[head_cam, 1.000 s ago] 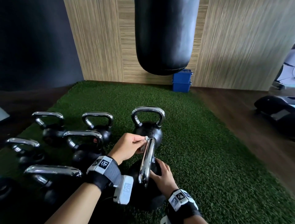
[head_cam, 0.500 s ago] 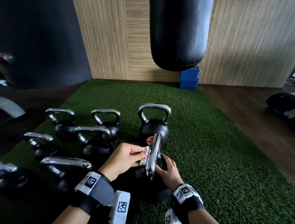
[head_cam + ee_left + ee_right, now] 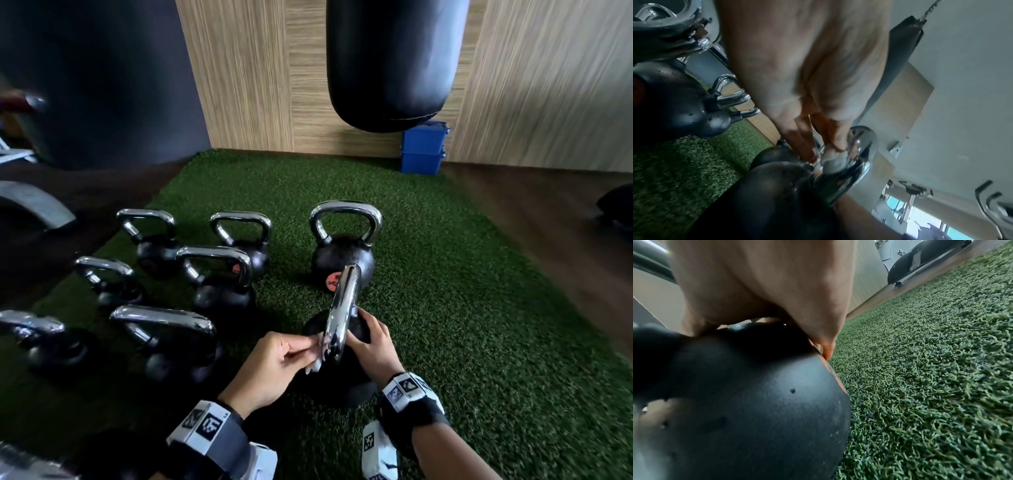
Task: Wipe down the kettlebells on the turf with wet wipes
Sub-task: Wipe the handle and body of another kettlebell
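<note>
A black kettlebell [image 3: 342,380] with a chrome handle [image 3: 342,308] stands on the green turf [image 3: 479,308] right in front of me. My left hand [image 3: 274,363] pinches a small white wet wipe [image 3: 317,365] against the near end of that handle; the left wrist view shows the wipe [image 3: 831,160] pressed on the chrome [image 3: 855,170]. My right hand [image 3: 371,346] lies curved over the right side of the black ball, and in the right wrist view its fingers [image 3: 826,350] press on the ball [image 3: 748,402].
Several more chrome-handled kettlebells stand on the turf: one just beyond [image 3: 344,246] and a cluster at the left [image 3: 215,277]. A black punching bag [image 3: 394,61] hangs above the turf's far end, with blue boxes [image 3: 423,147] at the wood wall. Dark floor borders the turf.
My left hand with the wipe has slid back along the handle from its far end to its near end. The right hand stays on the ball. My head has turned left.
</note>
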